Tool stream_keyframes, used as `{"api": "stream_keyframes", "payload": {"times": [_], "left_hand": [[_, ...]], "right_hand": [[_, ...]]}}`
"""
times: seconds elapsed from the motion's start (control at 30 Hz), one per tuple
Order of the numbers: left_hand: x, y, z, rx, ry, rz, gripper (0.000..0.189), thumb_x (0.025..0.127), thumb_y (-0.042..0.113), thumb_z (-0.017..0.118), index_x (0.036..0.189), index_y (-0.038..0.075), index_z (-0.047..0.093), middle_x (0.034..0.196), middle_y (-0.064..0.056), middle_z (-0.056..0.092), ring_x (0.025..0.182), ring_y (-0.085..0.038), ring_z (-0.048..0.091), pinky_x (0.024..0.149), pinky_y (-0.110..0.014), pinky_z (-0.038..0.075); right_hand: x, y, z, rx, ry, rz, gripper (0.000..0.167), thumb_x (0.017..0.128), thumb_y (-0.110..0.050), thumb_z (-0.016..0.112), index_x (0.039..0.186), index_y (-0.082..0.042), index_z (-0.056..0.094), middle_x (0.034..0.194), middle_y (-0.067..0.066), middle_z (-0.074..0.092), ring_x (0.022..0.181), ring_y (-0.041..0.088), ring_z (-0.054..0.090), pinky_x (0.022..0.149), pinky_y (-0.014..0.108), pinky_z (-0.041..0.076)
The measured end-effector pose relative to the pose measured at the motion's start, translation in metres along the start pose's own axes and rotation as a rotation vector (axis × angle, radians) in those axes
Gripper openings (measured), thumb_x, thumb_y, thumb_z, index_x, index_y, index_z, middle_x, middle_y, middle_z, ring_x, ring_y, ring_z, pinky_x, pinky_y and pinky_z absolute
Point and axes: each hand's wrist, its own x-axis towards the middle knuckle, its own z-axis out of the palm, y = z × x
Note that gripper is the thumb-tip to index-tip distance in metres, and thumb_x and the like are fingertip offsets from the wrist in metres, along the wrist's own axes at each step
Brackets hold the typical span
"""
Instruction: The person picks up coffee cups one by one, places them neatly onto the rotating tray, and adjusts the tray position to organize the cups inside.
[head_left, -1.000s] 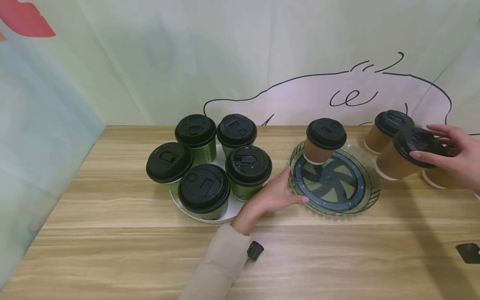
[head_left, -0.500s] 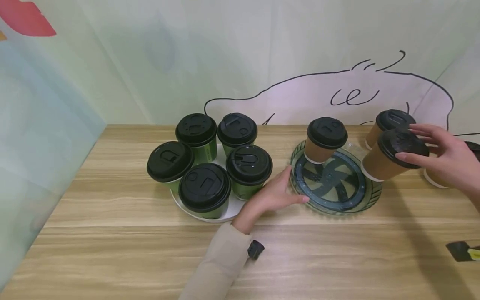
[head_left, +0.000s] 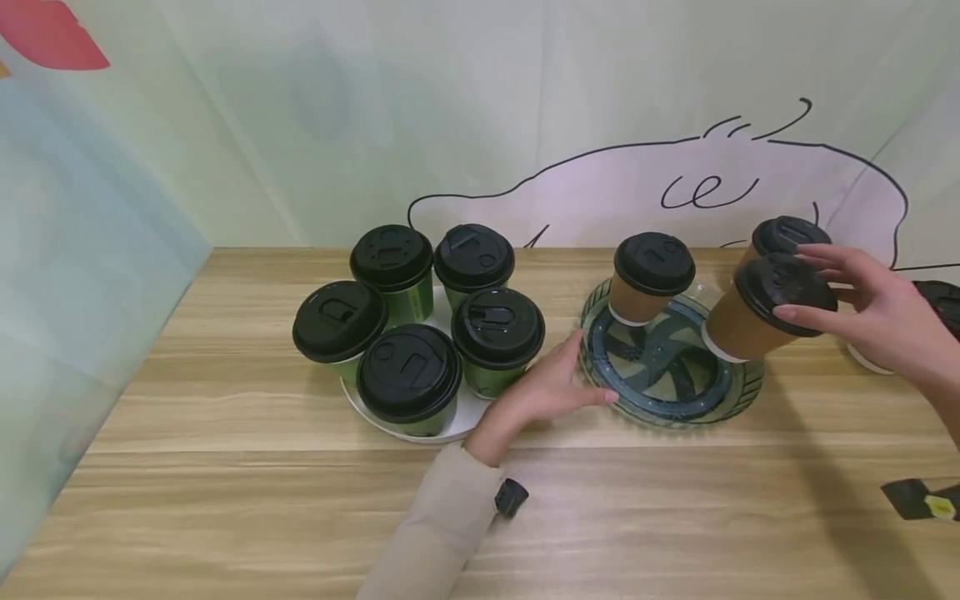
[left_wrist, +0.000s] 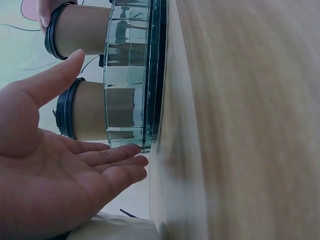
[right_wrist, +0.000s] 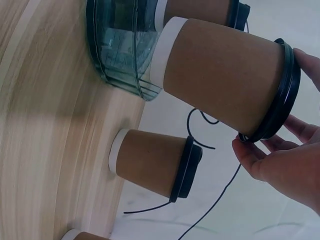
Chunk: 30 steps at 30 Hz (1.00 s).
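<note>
My right hand (head_left: 873,304) grips a brown paper coffee cup (right_wrist: 220,75) by its black lid. The cup hangs tilted over the right rim of a clear round tray (head_left: 738,392) with a blue-grey spoked base. Inside that tray, toward the back, stands another brown cup (head_left: 637,300) with a black lid. On the tray's left side my left hand (head_left: 551,383) lies with thumb and fingers spread, fingertips right at the rim. The left wrist view shows this left palm (left_wrist: 60,175) holding nothing, beside the tray wall (left_wrist: 117,120).
Several green cups with black lids, one being the front cup (head_left: 408,383), crowd a white round plate (head_left: 375,429) left of my left hand. Behind the held cup stands a brown cup (head_left: 787,233); another lidded cup (head_left: 941,300) is partly hidden by my right hand. A curtain backs the table.
My right hand has carried the brown cup leftward, from beside the tray to over its right rim. My left hand has stayed at the tray.
</note>
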Motion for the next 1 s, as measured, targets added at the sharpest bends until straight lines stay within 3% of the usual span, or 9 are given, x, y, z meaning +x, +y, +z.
{"api": "stream_keyframes", "payload": {"times": [0.27,0.5,0.57,0.63,0.67,0.73,0.87,1.0], "left_hand": [[0.000,0.000,0.000,0.000,0.004,0.000,0.094,0.083,0.036,0.066,0.147,0.004,0.005,0.150,-0.013,0.012,0.136,-0.023,0.015,0.108,-0.037,0.019],[0.001,-0.001,0.000,0.004,0.004,0.001,0.094,0.083,0.036,0.066,0.147,0.004,0.006,0.150,-0.013,0.013,0.136,-0.023,0.016,0.108,-0.037,0.020],[0.001,-0.001,0.001,0.004,0.004,0.003,0.094,0.083,0.036,0.066,0.147,0.004,0.005,0.150,-0.012,0.012,0.136,-0.023,0.016,0.108,-0.037,0.020],[0.001,-0.001,0.001,0.004,0.004,0.006,0.094,0.083,0.036,0.066,0.147,0.004,0.005,0.151,-0.012,0.012,0.136,-0.023,0.015,0.108,-0.037,0.020],[0.000,-0.002,0.001,0.003,0.005,0.007,0.094,0.083,0.036,0.066,0.147,0.004,0.005,0.150,-0.012,0.012,0.136,-0.023,0.015,0.108,-0.037,0.020],[0.000,-0.002,0.001,0.001,0.008,0.011,0.094,0.083,0.036,0.066,0.147,0.004,0.005,0.150,-0.013,0.012,0.136,-0.023,0.016,0.108,-0.037,0.020],[0.000,-0.002,0.001,0.004,0.009,0.018,0.094,0.083,0.036,0.066,0.146,0.004,0.005,0.150,-0.013,0.012,0.136,-0.023,0.016,0.108,-0.037,0.019],[-0.001,-0.001,0.000,0.002,0.008,0.019,0.094,0.083,0.036,0.066,0.146,0.003,0.005,0.150,-0.013,0.012,0.136,-0.023,0.015,0.108,-0.037,0.019]], "right_hand": [[-0.001,-0.003,0.007,0.005,-0.035,-0.009,0.077,0.081,-0.028,0.071,0.144,-0.013,0.029,0.137,0.024,0.030,0.116,0.053,0.034,0.088,0.068,0.026],[-0.003,-0.014,0.014,0.080,-0.065,-0.064,0.075,0.079,-0.018,0.073,0.141,-0.008,0.032,0.137,0.024,0.032,0.116,0.049,0.034,0.084,0.064,0.032],[-0.004,-0.016,0.017,0.085,-0.069,-0.079,0.074,0.078,-0.016,0.073,0.140,-0.008,0.033,0.137,0.021,0.034,0.116,0.044,0.036,0.090,0.051,0.037],[-0.005,-0.018,0.020,0.083,-0.077,-0.092,0.073,0.078,-0.015,0.073,0.140,-0.010,0.034,0.135,0.020,0.036,0.115,0.043,0.037,0.087,0.048,0.039],[-0.005,-0.019,0.021,0.078,-0.081,-0.096,0.073,0.078,-0.016,0.073,0.139,-0.011,0.035,0.135,0.019,0.037,0.115,0.041,0.037,0.086,0.040,0.040],[-0.005,-0.021,0.023,0.080,-0.084,-0.114,0.071,0.077,-0.016,0.074,0.138,-0.012,0.037,0.133,0.016,0.040,0.115,0.038,0.039,0.081,0.023,0.038],[-0.005,-0.025,0.028,0.097,-0.083,-0.148,0.070,0.076,-0.015,0.076,0.136,-0.014,0.040,0.128,0.011,0.045,0.113,0.029,0.041,0.074,0.006,0.032],[-0.005,-0.030,0.032,0.109,-0.103,-0.169,0.069,0.075,-0.014,0.076,0.135,-0.014,0.042,0.127,0.009,0.046,0.112,0.027,0.043,0.075,0.007,0.033]]}}
